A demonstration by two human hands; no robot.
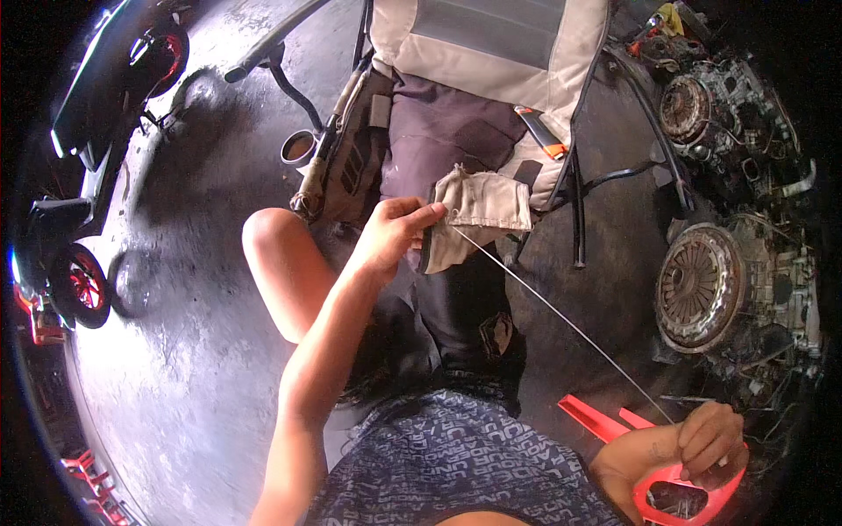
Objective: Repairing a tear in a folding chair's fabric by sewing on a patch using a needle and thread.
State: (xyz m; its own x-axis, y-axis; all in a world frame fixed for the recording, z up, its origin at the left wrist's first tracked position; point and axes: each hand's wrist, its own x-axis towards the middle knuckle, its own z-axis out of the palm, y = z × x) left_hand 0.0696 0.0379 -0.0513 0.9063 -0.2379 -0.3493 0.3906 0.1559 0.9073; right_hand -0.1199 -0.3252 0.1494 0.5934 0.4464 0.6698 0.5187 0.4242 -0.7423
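Note:
My left hand [392,235] pinches the edge of a beige piece of cloth [491,202] between thumb and fingers. The cloth lies over the front of a folding chair's dark purple seat [447,127]. A pale thread [563,316] runs taut from the cloth down to the right. At its far end my right hand [712,438] is closed on the thread, out by my right side. Whether a needle sits in those fingers is too small to tell. An orange and black utility knife [542,133] rests on the chair's beige padding, beyond the cloth.
Greasy engine parts with a round clutch plate [699,287] stand on the right. A red plastic frame [693,500] lies under my right hand. A cup [298,147] is left of the chair. Motorbikes with a red wheel [83,285] are at far left.

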